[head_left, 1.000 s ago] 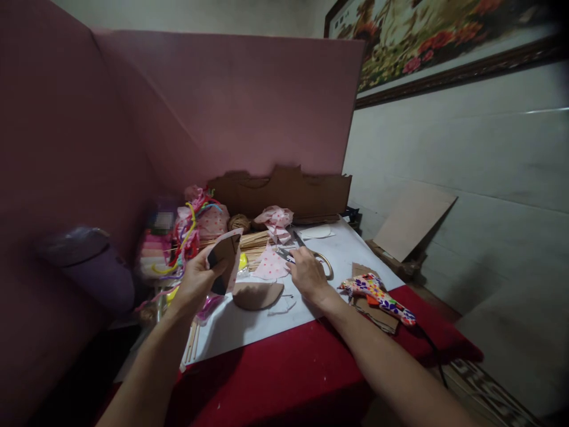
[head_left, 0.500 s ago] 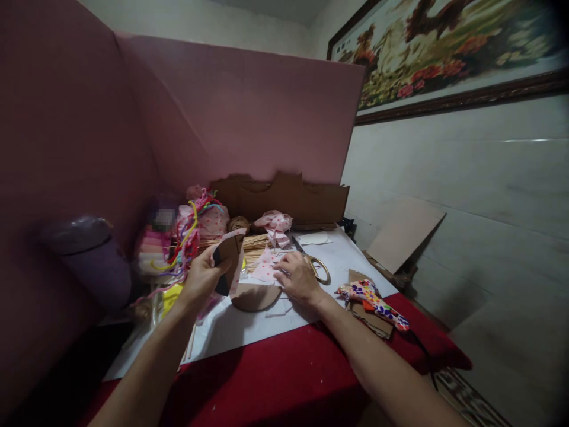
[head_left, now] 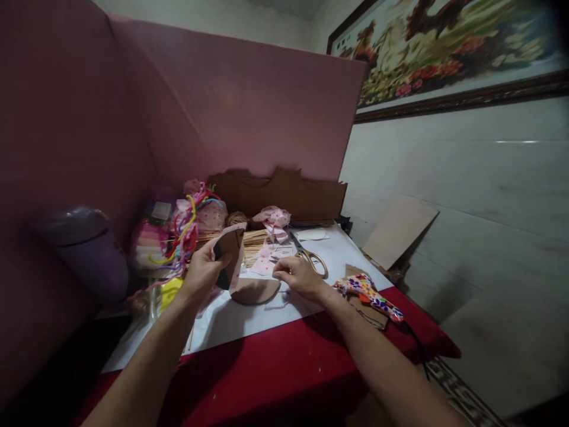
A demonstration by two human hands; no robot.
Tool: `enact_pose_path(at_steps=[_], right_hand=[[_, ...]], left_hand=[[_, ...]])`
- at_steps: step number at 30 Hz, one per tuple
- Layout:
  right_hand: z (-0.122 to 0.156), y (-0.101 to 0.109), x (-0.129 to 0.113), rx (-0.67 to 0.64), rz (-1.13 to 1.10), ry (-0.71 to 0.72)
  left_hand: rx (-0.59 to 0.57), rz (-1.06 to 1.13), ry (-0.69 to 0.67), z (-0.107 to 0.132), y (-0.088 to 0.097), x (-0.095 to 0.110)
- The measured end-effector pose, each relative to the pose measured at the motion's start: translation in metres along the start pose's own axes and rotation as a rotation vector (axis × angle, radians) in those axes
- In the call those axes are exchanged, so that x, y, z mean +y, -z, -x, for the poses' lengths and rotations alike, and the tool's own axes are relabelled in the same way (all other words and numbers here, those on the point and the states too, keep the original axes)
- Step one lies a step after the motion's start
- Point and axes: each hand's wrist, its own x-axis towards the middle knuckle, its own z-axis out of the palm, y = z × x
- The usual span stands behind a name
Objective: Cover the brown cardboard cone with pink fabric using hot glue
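My left hand [head_left: 205,270] grips an upright piece of cardboard [head_left: 231,259] with pink dotted fabric along its edge. Below that piece, a rounded cardboard piece [head_left: 255,292] lies low over the white sheet. The fingers of my right hand [head_left: 297,275] are pinched together over the table; a thin dark-pointed thing shows at the fingertips, too small to name. A scrap of pink dotted fabric [head_left: 262,264] lies just beyond them. Scissors with gold handles [head_left: 320,265] rest right behind my right hand, their blades partly visible.
A glue gun with a flowery cover [head_left: 371,298] lies on cardboard at the right. Wooden sticks [head_left: 256,244], crumpled dotted fabric [head_left: 273,219] and coloured pipe cleaners [head_left: 189,228] crowd the back left. A purple bottle-like thing [head_left: 95,261] stands at far left. Cardboard [head_left: 306,198] leans behind.
My right hand has drawn its fingers into a pinch and rolled slightly, uncovering more of the scissors. My left hand keeps its hold on the cardboard. The view has shifted slightly.
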Motion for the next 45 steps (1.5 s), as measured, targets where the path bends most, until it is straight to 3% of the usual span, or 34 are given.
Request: enact_pose_path(at_steps=[5,9,11,14,15,17,21,23,24,27,31,39,45], right_hand=[[0.013,0.033,-0.021,-0.036,-0.082,-0.076],[0.051,0.054,-0.053,-0.118,-0.299,-0.088],[0.080,0.053,-0.070,-0.239,-0.355,-0.079],[0.121,0.038,-0.088,-0.483,-0.290,0.046],[0.131,0.033,-0.090,-0.520,-0.251,0.066],[0.142,0.026,-0.090,-0.472,-0.204,0.038],[0.140,0.041,-0.058,-0.063,-0.063,-0.119],[0.135,0.059,-0.030,0.168,0.193,-0.247],[0.133,0.067,-0.015,0.207,0.334,-0.320],[0.129,0.087,0.026,0.118,0.644,-0.535],[0.130,0.092,0.054,-0.029,0.612,-0.677],[0.139,0.090,0.067,0.003,0.448,-0.663],[0.140,0.090,0.069,0.101,0.359,-0.634]], left_hand=[[0.008,-0.004,-0.002,-0.002,0.001,-0.003],[-0.014,0.017,0.007,0.000,-0.001,-0.001],[-0.014,0.038,0.010,0.002,-0.003,0.000],[-0.027,0.068,0.034,0.005,-0.007,0.004],[-0.025,0.068,0.045,0.006,-0.009,0.005],[-0.022,0.060,0.062,0.009,-0.012,0.008],[-0.055,0.068,0.049,0.010,-0.014,0.009],[-0.075,0.052,0.024,0.009,-0.013,0.007],[-0.082,0.039,0.016,0.009,-0.012,0.007],[-0.091,0.025,0.006,0.008,-0.010,0.005],[-0.115,0.042,0.005,0.007,-0.010,0.004],[-0.076,0.034,0.036,0.007,-0.010,0.004],[-0.077,0.056,0.062,0.008,-0.011,0.004]])
